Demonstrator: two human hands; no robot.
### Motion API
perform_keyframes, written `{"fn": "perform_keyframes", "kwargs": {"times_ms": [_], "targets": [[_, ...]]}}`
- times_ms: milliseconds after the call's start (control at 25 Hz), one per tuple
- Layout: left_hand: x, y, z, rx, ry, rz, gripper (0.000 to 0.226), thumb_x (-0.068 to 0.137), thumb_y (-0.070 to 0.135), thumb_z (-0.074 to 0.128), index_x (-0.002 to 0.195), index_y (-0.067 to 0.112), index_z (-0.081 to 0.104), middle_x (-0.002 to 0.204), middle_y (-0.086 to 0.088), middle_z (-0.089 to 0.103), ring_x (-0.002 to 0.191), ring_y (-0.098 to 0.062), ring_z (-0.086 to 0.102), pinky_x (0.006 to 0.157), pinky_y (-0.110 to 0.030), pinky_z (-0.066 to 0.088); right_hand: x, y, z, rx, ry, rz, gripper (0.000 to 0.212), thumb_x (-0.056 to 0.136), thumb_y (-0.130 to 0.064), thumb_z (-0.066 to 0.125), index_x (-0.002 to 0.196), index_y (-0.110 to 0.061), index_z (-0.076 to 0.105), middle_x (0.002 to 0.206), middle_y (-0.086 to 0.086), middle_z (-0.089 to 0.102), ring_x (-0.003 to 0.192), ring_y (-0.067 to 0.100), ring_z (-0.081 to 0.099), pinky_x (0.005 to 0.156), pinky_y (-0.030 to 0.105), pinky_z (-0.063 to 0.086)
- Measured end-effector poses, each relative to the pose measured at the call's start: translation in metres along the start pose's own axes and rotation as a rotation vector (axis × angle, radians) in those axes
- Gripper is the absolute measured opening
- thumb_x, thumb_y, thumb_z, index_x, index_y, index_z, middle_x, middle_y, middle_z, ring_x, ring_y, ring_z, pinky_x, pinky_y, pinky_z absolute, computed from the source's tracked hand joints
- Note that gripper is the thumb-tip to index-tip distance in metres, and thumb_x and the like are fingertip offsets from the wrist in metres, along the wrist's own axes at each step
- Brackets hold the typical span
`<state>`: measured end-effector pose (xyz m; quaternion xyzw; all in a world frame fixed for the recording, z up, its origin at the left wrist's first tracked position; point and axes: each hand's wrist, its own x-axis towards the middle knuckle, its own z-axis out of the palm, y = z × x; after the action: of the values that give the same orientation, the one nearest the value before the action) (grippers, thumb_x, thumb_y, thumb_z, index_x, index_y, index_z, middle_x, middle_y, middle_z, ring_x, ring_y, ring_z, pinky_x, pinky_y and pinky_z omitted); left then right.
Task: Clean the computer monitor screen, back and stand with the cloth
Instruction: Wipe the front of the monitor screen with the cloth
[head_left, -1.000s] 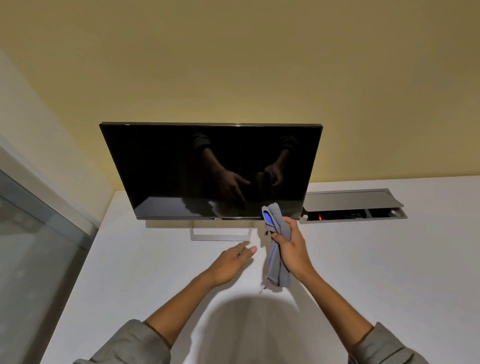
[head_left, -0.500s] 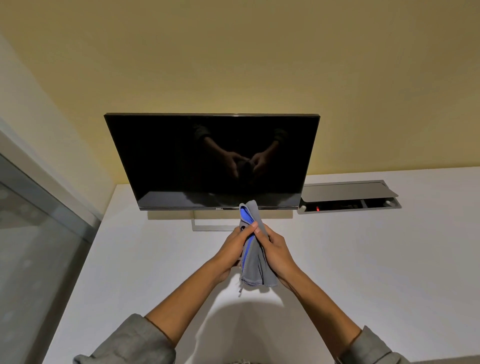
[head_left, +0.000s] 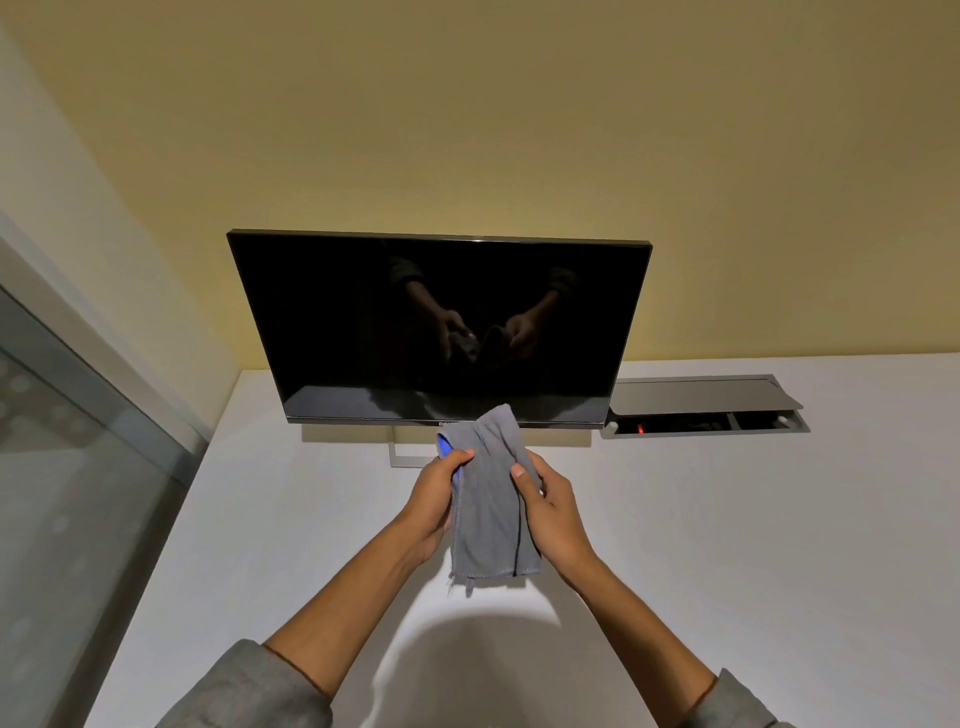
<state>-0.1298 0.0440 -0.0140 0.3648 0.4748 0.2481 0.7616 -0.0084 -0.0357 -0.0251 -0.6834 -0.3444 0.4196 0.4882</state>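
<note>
Monitor (head_left: 441, 322) dark, glossy, upright on desk (head_left: 727, 519)

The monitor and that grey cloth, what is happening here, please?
A person stands at a white desk and holds a grey cloth in both hands, the left hand and the right hand each gripping one side of it. The cloth hangs in front of the lower edge of the dark monitor and is not yet wiping the screen. To the right of the monitor, a cable box in the desk lies open.
</note>
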Motion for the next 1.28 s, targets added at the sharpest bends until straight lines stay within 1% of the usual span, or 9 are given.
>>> {"fn": "perform_keyframes", "kwargs": {"times_ms": [320, 480, 560, 680, 800, 880, 1080, 1160, 1280], "targets": [[0.007, 0.004, -0.017, -0.022, 0.096, 0.006, 0.023, 0.092, 0.008, 0.052, 0.114, 0.011, 0.055, 0.101, -0.01, 0.067, 0.094, -0.025, 0.064, 0.074, -0.036, 0.056, 0.002, 0.0, -0.006, -0.033, 0.062, 0.041, 0.034, 0.1, -0.035, 0.045, 0.129, -0.02, 0.054, 0.123, 0.001, 0.062, 0.109, 0.019, 0.061, 0.096, 0.038, 0.052], [0.011, 0.002, -0.01, 0.075, 0.112, 0.085, 0.032, 0.094, 0.006, 0.051, 0.125, 0.014, 0.048, 0.115, -0.013, 0.062, 0.102, -0.027, 0.062, 0.075, -0.034, 0.057, -0.013, -0.008, 0.005, -0.15, -0.033, -0.064, 0.037, 0.099, -0.033, 0.047, 0.136, -0.029, 0.044, 0.13, -0.01, 0.053, 0.121, 0.013, 0.054, 0.102, 0.016, 0.043], [0.013, 0.001, -0.007, 0.081, 0.094, 0.136, 0.028, 0.097, 0.008, 0.049, 0.124, 0.017, 0.051, 0.111, -0.012, 0.065, 0.099, -0.025, 0.065, 0.075, -0.031, 0.058, -0.016, -0.007, 0.011, -0.364, -0.168, -0.17, 0.055, 0.095, -0.045, 0.043, 0.146, -0.031, 0.029, 0.147, -0.017, 0.032, 0.14, 0.004, 0.029, 0.108, 0.005, 0.019], [0.009, 0.0, -0.006, 0.032, 0.088, 0.101, 0.022, 0.1, 0.015, 0.045, 0.117, 0.017, 0.058, 0.103, -0.01, 0.069, 0.092, -0.022, 0.066, 0.068, -0.03, 0.057, -0.014, -0.003, 0.016, -0.693, -0.257, -0.215, 0.084, 0.086, -0.068, 0.037, 0.151, -0.029, -0.001, 0.157, -0.017, -0.002, 0.145, 0.001, -0.002, 0.112, 0.011, -0.003], [0.014, -0.009, -0.009, 0.04, 0.072, 0.05, 0.023, 0.1, 0.018, 0.045, 0.115, 0.014, 0.062, 0.104, -0.015, 0.069, 0.095, -0.026, 0.066, 0.078, -0.037, 0.057, -0.006, 0.009, 0.025, -0.717, -0.274, -0.195, 0.097, 0.074, -0.072, 0.04, 0.142, -0.038, -0.02, 0.16, -0.008, -0.005, 0.148, 0.011, 0.003, 0.122, 0.033, 0.009], [0.018, -0.014, -0.011, 0.049, 0.081, 0.034, 0.027, 0.101, 0.02, 0.044, 0.118, 0.011, 0.062, 0.107, -0.016, 0.069, 0.096, -0.026, 0.066, 0.077, -0.036, 0.057, -0.002, 0.014, 0.03, -0.682, -0.275, -0.204, 0.099, 0.071, -0.079, 0.044, 0.133, -0.051, -0.027, 0.157, -0.013, -0.006, 0.147, 0.01, 0.003, 0.121, 0.034, 0.014], [0.029, -0.01, -0.021, 0.077, 0.168, -0.043, 0.033, 0.102, 0.039, 0.037, 0.098, 0.021, 0.063, 0.092, -0.005, 0.068, 0.083, -0.02, 0.065, 0.072, -0.032, 0.056, 0.012, 0.032, 0.036, -0.581, -0.293, -0.268, 0.071, 0.094, -0.03, 0.047, 0.148, -0.038, 0.001, 0.161, -0.012, 0.009, 0.149, 0.012, 0.013, 0.119, 0.036, 0.024], [0.037, -0.011, -0.03, 0.185, 0.203, -0.059, 0.03, 0.1, 0.042, 0.043, 0.106, 0.021, 0.063, 0.096, -0.003, 0.067, 0.082, -0.018, 0.066, 0.07, -0.029, 0.057, 0.017, 0.043, 0.04, -0.594, -0.217, -0.357, 0.064, 0.095, -0.019, 0.05, 0.15, -0.029, 0.02, 0.158, -0.003, 0.027, 0.145, 0.017, 0.028, 0.113, 0.041, 0.036], [0.047, -0.014, -0.043, 0.359, 0.2, -0.09, 0.029, 0.099, 0.034, 0.047, 0.117, 0.014, 0.057, 0.115, -0.011, 0.063, 0.096, -0.023, 0.065, 0.089, -0.037, 0.056, 0.025, 0.062, 0.045, -0.646, -0.155, -0.473, 0.057, 0.093, -0.007, 0.056, 0.147, -0.016, 0.04, 0.15, -0.003, 0.043, 0.14, 0.015, 0.038, 0.109, 0.034, 0.042]]}}
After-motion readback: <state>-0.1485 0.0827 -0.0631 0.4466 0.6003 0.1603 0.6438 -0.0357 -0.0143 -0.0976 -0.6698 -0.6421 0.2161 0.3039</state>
